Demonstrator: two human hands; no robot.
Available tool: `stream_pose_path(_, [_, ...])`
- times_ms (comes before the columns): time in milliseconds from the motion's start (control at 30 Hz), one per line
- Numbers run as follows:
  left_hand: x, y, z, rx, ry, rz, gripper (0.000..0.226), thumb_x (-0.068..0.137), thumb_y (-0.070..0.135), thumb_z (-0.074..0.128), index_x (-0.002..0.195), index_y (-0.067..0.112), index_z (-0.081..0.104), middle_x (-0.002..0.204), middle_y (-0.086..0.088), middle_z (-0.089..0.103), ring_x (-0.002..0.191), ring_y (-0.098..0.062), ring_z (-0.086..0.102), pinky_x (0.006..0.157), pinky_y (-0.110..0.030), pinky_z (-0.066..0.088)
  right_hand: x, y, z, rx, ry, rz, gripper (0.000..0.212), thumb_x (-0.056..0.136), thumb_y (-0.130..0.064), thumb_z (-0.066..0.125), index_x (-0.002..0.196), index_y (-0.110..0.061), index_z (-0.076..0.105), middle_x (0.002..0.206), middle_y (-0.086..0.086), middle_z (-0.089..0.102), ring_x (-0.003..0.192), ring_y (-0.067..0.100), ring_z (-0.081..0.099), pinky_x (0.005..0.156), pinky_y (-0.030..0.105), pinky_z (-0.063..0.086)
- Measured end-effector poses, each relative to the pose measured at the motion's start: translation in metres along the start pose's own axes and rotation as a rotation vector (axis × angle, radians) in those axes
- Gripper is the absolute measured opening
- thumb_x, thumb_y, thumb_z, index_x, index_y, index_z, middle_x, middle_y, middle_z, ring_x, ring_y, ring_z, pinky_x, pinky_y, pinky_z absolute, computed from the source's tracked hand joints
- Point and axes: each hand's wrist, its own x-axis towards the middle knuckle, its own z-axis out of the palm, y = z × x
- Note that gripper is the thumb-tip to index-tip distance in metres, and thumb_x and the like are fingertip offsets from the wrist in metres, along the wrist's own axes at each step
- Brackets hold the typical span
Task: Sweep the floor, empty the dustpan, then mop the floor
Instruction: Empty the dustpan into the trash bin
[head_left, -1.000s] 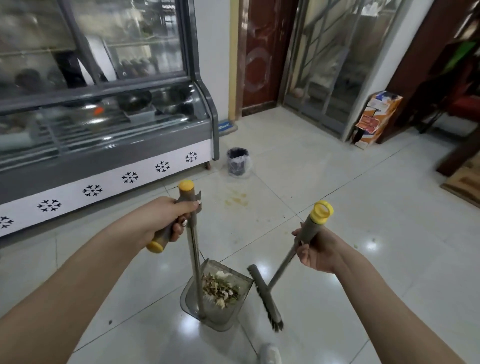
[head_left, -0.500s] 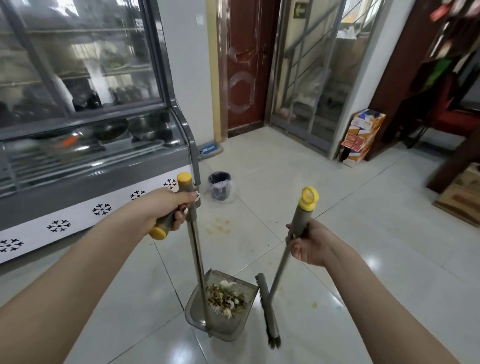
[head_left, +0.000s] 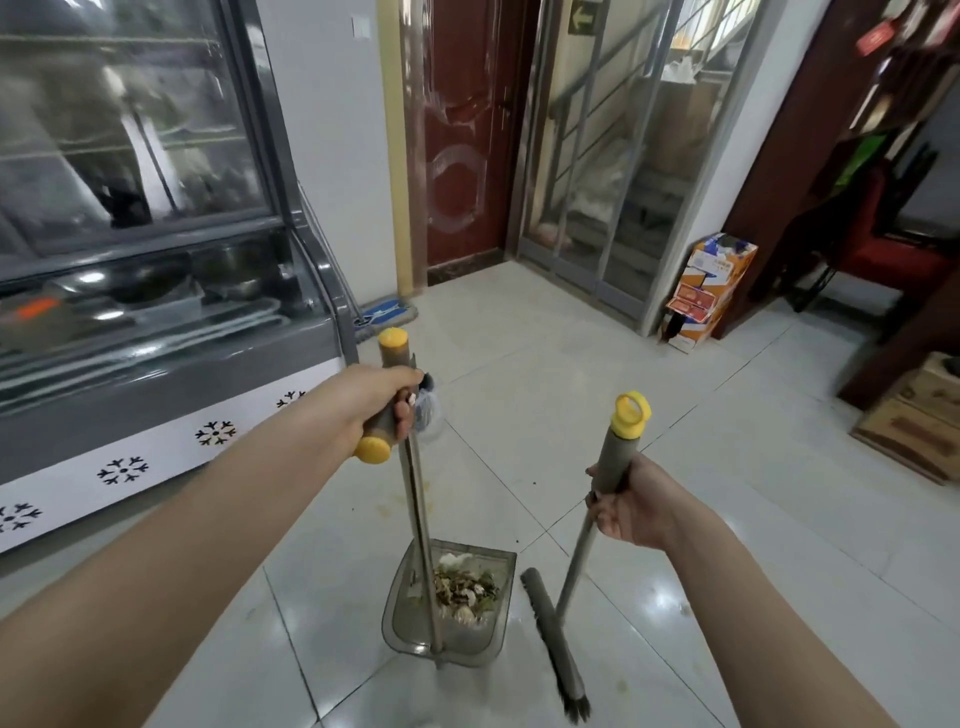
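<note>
My left hand (head_left: 371, 402) grips the yellow-capped handle of a long-handled grey dustpan (head_left: 405, 618), which hangs low over the tiled floor with a heap of food scraps and litter (head_left: 465, 590) inside it. My right hand (head_left: 631, 506) grips the grey broom handle just under its yellow loop end; the broom head (head_left: 553, 639) hangs right beside the pan. A small bin with a white liner (head_left: 428, 410) stands on the floor ahead, mostly hidden behind my left hand. A flat blue mop head (head_left: 384, 314) lies by the wall further back.
A glass-fronted display fridge (head_left: 156, 312) runs along the left. A red door (head_left: 462, 145) and a glass door (head_left: 613, 171) are ahead. A printed cardboard box (head_left: 709, 288) leans at the right wall, wooden crates (head_left: 919, 421) sit far right. Yellowish stains mark the tiles (head_left: 384, 509) ahead.
I have moved forward towards the bin, which now sits behind my left hand. Both hands keep the same grip, and the dustpan and broom have come along with me.
</note>
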Motion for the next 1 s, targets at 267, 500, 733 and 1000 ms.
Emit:
stream_pose_path(267, [0.094, 0.055, 0.04, -0.051, -0.077, -0.027, 0.031, 0.094, 0.009, 0.052, 0.065, 0.008, 0.043, 0.032, -0.001, 0.046, 0.025, -0.008, 0.045, 0.033, -0.013, 0.044, 0.074, -0.063, 0.005, 0.073, 0.09, 0.043, 0.025, 0.093, -0.033, 0.038, 0.085, -0.012, 0.05, 0.061, 0.009, 0.047, 0.048, 0.02, 0.048, 0.042, 0.02, 0.045])
stream_pose_path(500, [0.171, 0.099, 0.074, -0.183, -0.094, -0.039, 0.031, 0.095, 0.01, 0.049, 0.065, 0.012, 0.041, 0.029, 0.004, 0.037, 0.022, -0.004, 0.034, 0.031, -0.006, 0.03, 0.127, -0.134, -0.012, 0.084, 0.088, 0.021, 0.023, 0.093, -0.03, 0.037, 0.085, -0.013, 0.049, 0.047, 0.008, 0.05, 0.046, 0.019, 0.048, 0.044, 0.02, 0.045])
stream_pose_path(733, [0.235, 0.13, 0.123, -0.272, -0.026, -0.042, 0.028, 0.095, 0.013, 0.051, 0.069, 0.012, 0.043, 0.032, 0.006, 0.039, 0.023, -0.001, 0.035, 0.03, -0.006, 0.031, 0.19, -0.216, -0.033, 0.009, 0.018, 0.023, 0.022, 0.093, -0.028, 0.037, 0.084, -0.013, 0.05, 0.043, 0.006, 0.048, 0.047, 0.019, 0.048, 0.045, 0.02, 0.045])
stream_pose_path(1000, [0.296, 0.167, 0.174, -0.297, 0.065, 0.023, 0.033, 0.098, 0.015, 0.047, 0.066, 0.011, 0.041, 0.029, 0.005, 0.035, 0.02, -0.004, 0.033, 0.029, -0.006, 0.029, 0.249, -0.303, -0.04, -0.039, -0.098, 0.044, 0.024, 0.092, -0.033, 0.038, 0.086, -0.012, 0.049, 0.054, 0.009, 0.05, 0.05, 0.018, 0.048, 0.045, 0.019, 0.046])
